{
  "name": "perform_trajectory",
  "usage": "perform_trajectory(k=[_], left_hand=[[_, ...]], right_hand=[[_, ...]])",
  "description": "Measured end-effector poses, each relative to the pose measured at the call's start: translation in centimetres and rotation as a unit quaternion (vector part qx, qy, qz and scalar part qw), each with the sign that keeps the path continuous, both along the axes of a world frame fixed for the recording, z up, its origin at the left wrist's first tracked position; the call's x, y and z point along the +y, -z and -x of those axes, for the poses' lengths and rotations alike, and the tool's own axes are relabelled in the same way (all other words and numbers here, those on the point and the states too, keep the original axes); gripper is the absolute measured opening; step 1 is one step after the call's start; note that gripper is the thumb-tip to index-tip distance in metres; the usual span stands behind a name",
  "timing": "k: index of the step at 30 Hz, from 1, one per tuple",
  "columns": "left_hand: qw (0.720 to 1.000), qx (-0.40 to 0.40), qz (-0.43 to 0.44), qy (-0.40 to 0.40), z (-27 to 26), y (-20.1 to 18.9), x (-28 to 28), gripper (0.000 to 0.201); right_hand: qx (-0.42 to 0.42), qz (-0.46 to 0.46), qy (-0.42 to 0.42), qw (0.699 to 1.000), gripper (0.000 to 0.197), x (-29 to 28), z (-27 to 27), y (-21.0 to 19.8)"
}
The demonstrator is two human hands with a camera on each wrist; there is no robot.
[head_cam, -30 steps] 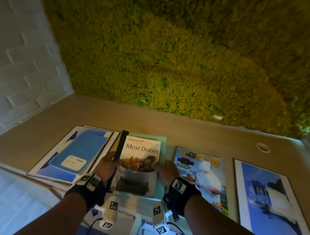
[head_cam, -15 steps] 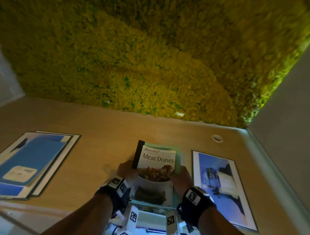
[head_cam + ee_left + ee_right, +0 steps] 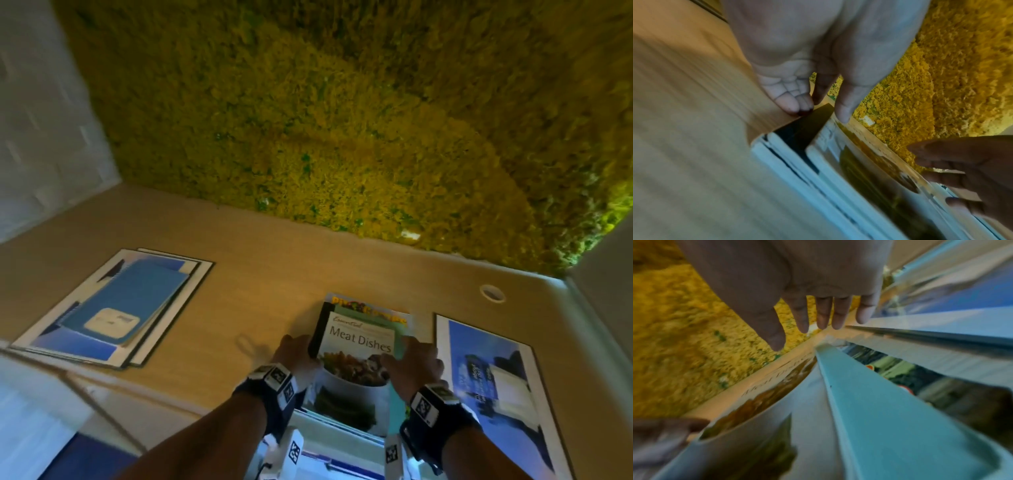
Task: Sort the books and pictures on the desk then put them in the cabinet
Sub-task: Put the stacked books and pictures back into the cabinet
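The "Meat Dishes" book point(image 3: 359, 342) lies on a teal book point(image 3: 396, 407), and both rest on a games magazine point(image 3: 370, 307) whose top edge shows behind them. My left hand point(image 3: 294, 356) grips the book's black spine point(image 3: 807, 128), thumb on the cover and fingers down at the desk. My right hand point(image 3: 414, 359) lies at the books' right edge with straight, spread fingers point(image 3: 822, 316). In the right wrist view, the teal book point(image 3: 869, 402) sticks out beside the "Meat Dishes" book point(image 3: 760, 386). A blue picture point(image 3: 489, 387) lies just to the right.
A stack of pictures point(image 3: 178, 308) topped by a blue notebook point(image 3: 130, 308) lies at the desk's left. The wooden desk point(image 3: 274, 274) ends at a yellow-green moss wall point(image 3: 342, 137). A cable hole point(image 3: 492, 293) sits at the back right, beside a white side panel point(image 3: 609, 274).
Both hands carried the "Meat Dishes" book and the teal book to the right, away from the left stack, and they now lie on the games magazine. The head view swung with them.
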State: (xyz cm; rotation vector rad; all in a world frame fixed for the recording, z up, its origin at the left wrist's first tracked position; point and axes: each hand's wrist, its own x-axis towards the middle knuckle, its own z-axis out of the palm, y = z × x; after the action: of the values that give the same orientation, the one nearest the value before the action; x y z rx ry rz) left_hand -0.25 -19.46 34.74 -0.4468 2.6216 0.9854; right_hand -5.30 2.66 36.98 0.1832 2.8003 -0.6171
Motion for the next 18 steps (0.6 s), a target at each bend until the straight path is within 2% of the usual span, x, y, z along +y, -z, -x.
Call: perform_trajectory(k=[2, 4, 6, 8, 10, 14, 18], left_hand=[[1.000, 0.000, 0.005, -0.003, 0.0, 0.1, -0.7, 0.041], [0.999, 0.018, 0.012, -0.033, -0.5, -0.3, -2.1, 0.050], [0.998, 0.040, 0.015, -0.052, -1.2, -0.8, -4.8, 0.046], [0.996, 0.041, 0.005, -0.074, -2.1, -1.7, -8.7, 0.039], [0.990, 0.046, -0.011, -0.129, -3.2, -2.8, -13.0, 0.036], [0.975, 0.038, 0.068, -0.210, -5.8, -3.5, -21.9, 0.038], [0.936, 0.036, 0.168, -0.308, -8.5, -3.4, -29.8, 0.052]], right_hand=[[0.027, 0.029, -0.042, 0.998, 0.044, -1.2, -0.4, -0.3], [0.027, 0.118, -0.088, 0.989, 0.035, -3.2, -0.6, -0.7], [0.017, 0.176, -0.129, 0.976, 0.025, -6.0, -0.8, -1.2], [0.017, 0.189, -0.181, 0.965, 0.013, -9.7, -1.2, -1.2], [0.014, 0.206, -0.214, 0.955, 0.007, -13.6, -1.6, -0.8], [-0.059, 0.277, -0.231, 0.931, 0.008, -21.8, -2.6, 0.4], [-0.132, 0.327, -0.229, 0.907, 0.005, -29.0, -4.0, 1.3]])
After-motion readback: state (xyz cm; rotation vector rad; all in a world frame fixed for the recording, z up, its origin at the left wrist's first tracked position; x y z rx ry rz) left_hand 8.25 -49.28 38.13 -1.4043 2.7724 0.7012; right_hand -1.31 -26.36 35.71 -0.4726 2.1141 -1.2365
